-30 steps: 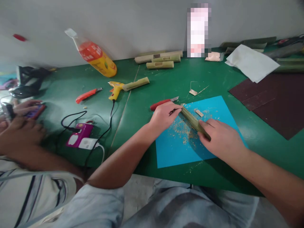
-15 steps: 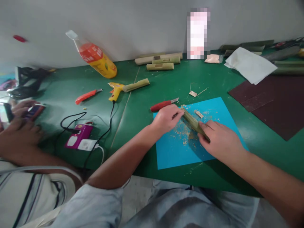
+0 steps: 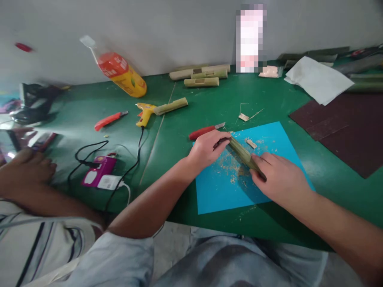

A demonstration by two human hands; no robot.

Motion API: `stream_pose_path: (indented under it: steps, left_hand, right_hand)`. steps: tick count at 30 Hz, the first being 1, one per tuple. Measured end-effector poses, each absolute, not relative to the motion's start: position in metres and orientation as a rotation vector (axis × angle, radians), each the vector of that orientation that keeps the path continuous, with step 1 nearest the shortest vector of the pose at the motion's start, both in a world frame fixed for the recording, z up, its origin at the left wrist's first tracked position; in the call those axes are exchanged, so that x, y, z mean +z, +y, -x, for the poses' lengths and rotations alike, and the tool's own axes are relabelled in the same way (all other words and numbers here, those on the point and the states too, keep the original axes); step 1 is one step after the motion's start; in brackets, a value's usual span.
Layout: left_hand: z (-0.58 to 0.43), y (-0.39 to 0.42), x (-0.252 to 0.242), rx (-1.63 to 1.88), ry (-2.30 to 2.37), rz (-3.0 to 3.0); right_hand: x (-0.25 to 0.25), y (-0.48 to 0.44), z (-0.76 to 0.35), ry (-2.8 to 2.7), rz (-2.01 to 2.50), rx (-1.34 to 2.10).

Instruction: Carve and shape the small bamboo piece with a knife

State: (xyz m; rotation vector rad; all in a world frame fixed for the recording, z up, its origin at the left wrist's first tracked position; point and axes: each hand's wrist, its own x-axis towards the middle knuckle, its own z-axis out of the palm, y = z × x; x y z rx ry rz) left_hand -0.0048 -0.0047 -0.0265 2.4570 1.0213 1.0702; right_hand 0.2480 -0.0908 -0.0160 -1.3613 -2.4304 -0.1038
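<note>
Green-skinned bamboo stick, short and split, lies slantwise on the bright blue paper sheet near the front edge of the dark green tabletop, and we hold it at both ends. Our left hand has its fingers curled shut around the upper end, thumb and forefinger pinched at the tip; whether something small sits in that pinch we cannot tell. Our right hand closes over the lower end, forefinger laid along the stick and pressing it to the sheet. Pale shavings are scattered on the blue between our hands, and a red-handled knife lies just beyond the left knuckles. As we judge it, the work goes best with the right hand bearing down so the stick cannot roll, the left making short, light strokes, and fingertips clear of the worked edge. A co-worker's hand rests well apart at the far left.
</note>
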Motion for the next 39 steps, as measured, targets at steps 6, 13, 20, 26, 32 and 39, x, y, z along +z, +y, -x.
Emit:
stream_pose_path:
  steps: [6, 13, 20, 26, 32, 39]
  left_hand:
    - [0.007, -0.002, -0.032, 1.042, 1.045, -2.396]
    - [0.005, 0.004, -0.037, 1.103, 0.943, -2.640]
    - [-0.006, -0.004, -0.034, 1.090, 0.899, -2.801]
    - [-0.007, -0.007, -0.036, 1.085, 0.934, -2.819]
    - [-0.008, -0.008, -0.036, 1.093, 1.002, -2.790]
    - [-0.005, -0.006, -0.038, 1.086, 1.015, -2.757]
  right_hand:
    - [-0.014, -0.091, -0.249, -2.429, 1.366, -0.114]
    - [-0.015, -0.091, -0.248, -2.413, 1.343, -0.124]
    - [-0.017, -0.091, -0.246, -2.426, 1.357, -0.119]
    - [-0.017, -0.092, -0.246, -2.468, 1.398, -0.102]
    - [-0.016, -0.092, -0.244, -2.465, 1.369, -0.117]
    - [-0.016, -0.092, -0.246, -2.471, 1.371, -0.118]
